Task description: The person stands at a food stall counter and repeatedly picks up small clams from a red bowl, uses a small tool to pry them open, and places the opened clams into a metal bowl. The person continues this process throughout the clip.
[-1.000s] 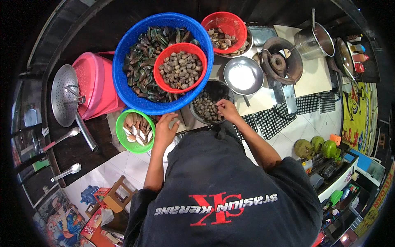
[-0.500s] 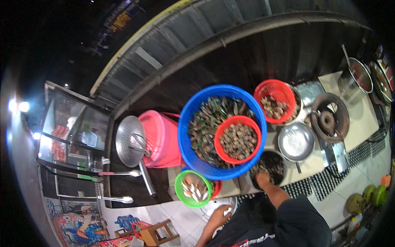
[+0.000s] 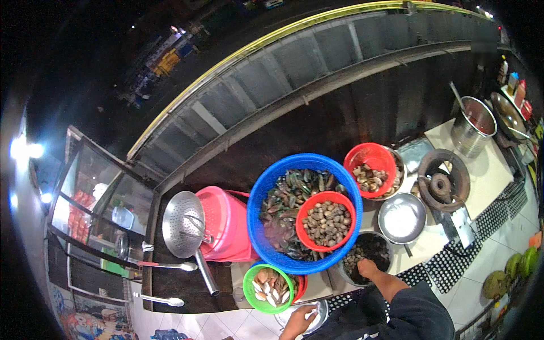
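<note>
The right hand (image 3: 367, 267) reaches into the metal pot of dark shells (image 3: 367, 252) at the desk's front edge; its grip is hidden. Shells seem hard, wet, slippery. The left hand (image 3: 300, 321) touches a steel plate (image 3: 317, 318); I cannot tell its grip.

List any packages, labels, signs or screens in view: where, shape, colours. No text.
Glass display cabinet, far left: dark frame, red packets blurred inside.
Colourful printed poster or mat, lower left corner: red, blue and yellow picture.
Small bottles with red caps, upper right shelf: too small to tell labels.
No screens visible.
</note>
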Demonstrator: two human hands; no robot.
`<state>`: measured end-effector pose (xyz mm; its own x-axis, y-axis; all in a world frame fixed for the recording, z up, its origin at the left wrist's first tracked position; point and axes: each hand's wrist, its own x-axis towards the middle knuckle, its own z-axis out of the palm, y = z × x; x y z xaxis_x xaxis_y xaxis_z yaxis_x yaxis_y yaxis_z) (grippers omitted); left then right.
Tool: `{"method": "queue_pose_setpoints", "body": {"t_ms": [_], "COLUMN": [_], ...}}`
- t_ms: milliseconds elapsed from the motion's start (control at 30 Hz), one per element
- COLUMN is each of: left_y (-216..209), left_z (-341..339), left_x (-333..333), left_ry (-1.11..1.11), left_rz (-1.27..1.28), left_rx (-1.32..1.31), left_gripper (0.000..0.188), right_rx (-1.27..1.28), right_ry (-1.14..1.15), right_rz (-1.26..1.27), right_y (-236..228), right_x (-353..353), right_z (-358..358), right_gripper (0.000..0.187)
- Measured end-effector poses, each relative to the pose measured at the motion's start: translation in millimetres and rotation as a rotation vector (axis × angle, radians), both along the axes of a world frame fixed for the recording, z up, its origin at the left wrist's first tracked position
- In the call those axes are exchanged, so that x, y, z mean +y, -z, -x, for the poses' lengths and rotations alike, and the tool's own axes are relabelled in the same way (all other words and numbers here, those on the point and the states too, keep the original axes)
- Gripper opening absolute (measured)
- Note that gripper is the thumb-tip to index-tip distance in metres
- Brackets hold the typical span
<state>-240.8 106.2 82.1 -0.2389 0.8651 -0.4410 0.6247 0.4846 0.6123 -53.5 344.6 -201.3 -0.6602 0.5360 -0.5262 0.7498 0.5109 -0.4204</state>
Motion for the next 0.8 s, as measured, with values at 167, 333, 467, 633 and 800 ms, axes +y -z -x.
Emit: {"method": "queue_pose_setpoints", "body": {"t_ms": [167,333,467,633,800], "left_y": [31,6,-6,-57,-93], "left_z": [13,0,-14,-43,-53], "left_x": [2,48,75,124,145], "left_ry": [0.049,0.037,-0.070,-0.217,-0.104], "left_rz": [-0.105,-0.213,-0.320,-0.463,-0.673], "left_rx": [0.007,-0.107,-0.336,-0.706,-0.824], "left_gripper": [0.028,0.023,0.022,0.023,0.022], "right_rx": [0.401,0.917,1.091,1.303,1.294], "right_ry": [0.402,0.806,0.805,0.835,0.837], "right_rz": [0.061,0.419,0.497,0.847,1.130], "right_y": [-70,-219,-291,-345,-374], "right_x": [12,15,3,-15,-32], "right_z": [-13,-19,-30,-35,-32], "right_gripper": [0.012,0.011,0.013,0.014,0.010]}}
